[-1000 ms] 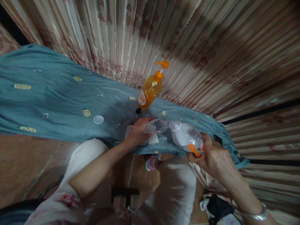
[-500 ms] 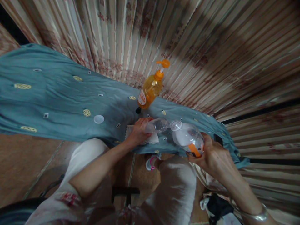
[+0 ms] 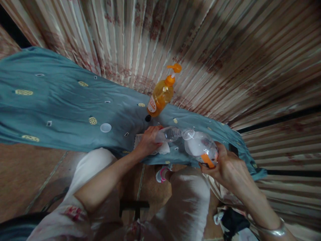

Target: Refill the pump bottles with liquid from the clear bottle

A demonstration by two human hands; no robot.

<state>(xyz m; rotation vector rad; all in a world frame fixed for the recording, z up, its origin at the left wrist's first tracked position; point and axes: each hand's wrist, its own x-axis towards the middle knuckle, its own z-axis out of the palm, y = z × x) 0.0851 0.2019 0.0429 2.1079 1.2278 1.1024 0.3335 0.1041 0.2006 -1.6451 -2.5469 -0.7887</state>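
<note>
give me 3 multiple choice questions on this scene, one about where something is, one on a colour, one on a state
1. Where does the orange pump bottle stand?
A. on the teal cloth, beyond the hands
B. on the floor by the knees
C. in the right hand

2. What colour is the band on the large clear plastic bottle held by the right hand?
A. green
B. orange
C. purple

3. How is the small clear plastic bottle in the left hand held?
A. upright with a cap screwed on
B. upside down over the floor
C. tilted on its side, its open mouth meeting the large bottle's mouth

Answers: 1 A, it stands on the cloth in front of the striped curtain. 2 B, an orange strip shows near the fingers. 3 C, the two necks meet mouth to mouth above the cloth.
</note>
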